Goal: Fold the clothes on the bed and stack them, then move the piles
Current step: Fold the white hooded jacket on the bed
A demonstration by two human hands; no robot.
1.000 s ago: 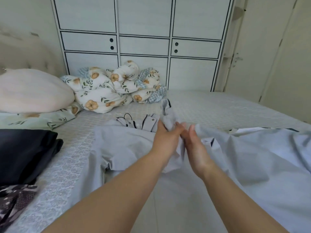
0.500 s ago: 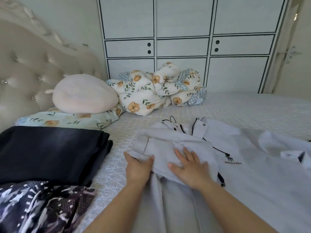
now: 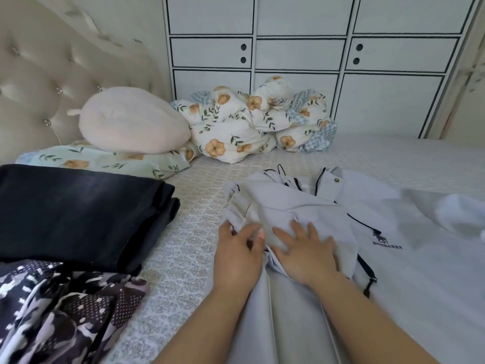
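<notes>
Head view: a pale grey jacket (image 3: 328, 219) lies spread across the near right part of the bed (image 3: 183, 245), one sleeve folded over its front. The left hand (image 3: 237, 254) pinches the sleeve's gathered cuff; the right hand (image 3: 305, 252) presses flat on the sleeve, fingers straight. Folded dark clothes (image 3: 78, 211) and a patterned garment (image 3: 57, 311) sit along the left edge.
</notes>
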